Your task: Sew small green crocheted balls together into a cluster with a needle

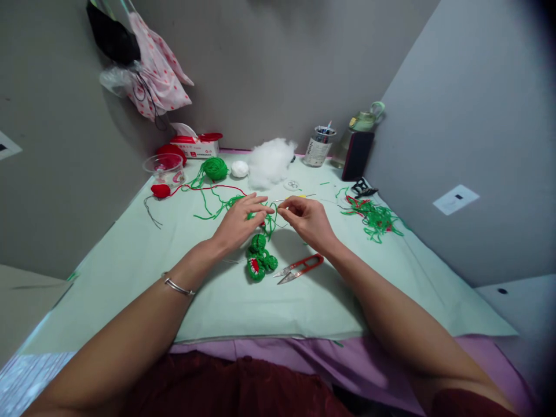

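Observation:
My left hand (242,221) is over the table with its fingers stretched out and apart, green yarn strands (226,202) beneath and beside it. Facing it, my right hand (307,219) pinches a thin strand of green yarn (276,209) at its fingertips. Just behind the right fingers shows a slim metal tool with a yellow handle (302,197); I cannot tell whether the hand touches it. Below the hands lies a green crocheted figure (259,260) with a red, white-toothed mouth. Red-handled thread snips (304,265) lie to its right, blades pointing left.
At the back stand a green yarn ball (215,168), white stuffing (271,162), a pen tin (318,149), a bottle (343,147) and a phone (358,155). Yarn scraps (377,219) lie right. A plastic tub (167,172) and red yarn piece (160,190) are left.

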The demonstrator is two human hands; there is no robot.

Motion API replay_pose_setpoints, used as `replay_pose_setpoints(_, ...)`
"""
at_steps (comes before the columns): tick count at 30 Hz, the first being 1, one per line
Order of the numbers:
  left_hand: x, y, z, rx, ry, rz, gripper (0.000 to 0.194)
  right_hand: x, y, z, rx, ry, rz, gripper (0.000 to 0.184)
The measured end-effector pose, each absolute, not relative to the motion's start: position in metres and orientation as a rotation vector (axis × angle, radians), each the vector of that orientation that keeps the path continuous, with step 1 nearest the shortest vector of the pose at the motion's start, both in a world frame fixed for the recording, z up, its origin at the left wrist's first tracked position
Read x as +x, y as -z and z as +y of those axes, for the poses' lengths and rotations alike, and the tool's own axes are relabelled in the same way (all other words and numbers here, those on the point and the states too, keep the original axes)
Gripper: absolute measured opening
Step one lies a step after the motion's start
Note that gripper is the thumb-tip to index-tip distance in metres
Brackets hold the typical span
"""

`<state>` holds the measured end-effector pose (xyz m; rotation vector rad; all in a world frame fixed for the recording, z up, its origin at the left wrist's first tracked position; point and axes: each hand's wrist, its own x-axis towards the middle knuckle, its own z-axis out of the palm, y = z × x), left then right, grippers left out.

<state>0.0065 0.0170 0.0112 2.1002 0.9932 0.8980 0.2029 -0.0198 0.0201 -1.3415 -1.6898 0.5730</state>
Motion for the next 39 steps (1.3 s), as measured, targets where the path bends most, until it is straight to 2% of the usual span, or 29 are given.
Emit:
replay_pose_setpoints(4,0.007,-0.014,0.017,1.72,-1.027,0.981,0.012,0.199,-0.019,-0.023,-1.349,-0.443,-1.744,0.013)
replay_pose_setpoints(12,0.014,-0.012,0.011,1.343,-0.981,0.9,0.028,0.194,-0.015,-0.025,-1.316,-0.349,-1.827,0.01)
replay_pose_setpoints(23,0.02,-0.006,0.012,1.202,-1.049,0.876,0.009,0.19,-0.011,-0.029,-1.372,0.052,-1.981,0.013)
replay_pose_setpoints(30,0.019,-0.014,0.01,0.963,-1.031,0.819,0.017,0.194,-0.013,-0.025,-1.416,-0.128,-1.884,0.009)
replay_pose_setpoints(39,0.022,-0.015,0.011,0.75,-1.003,0.717,0.014,0.194,-0.017,-0.025,-1.38,-0.267,-1.836,0.01)
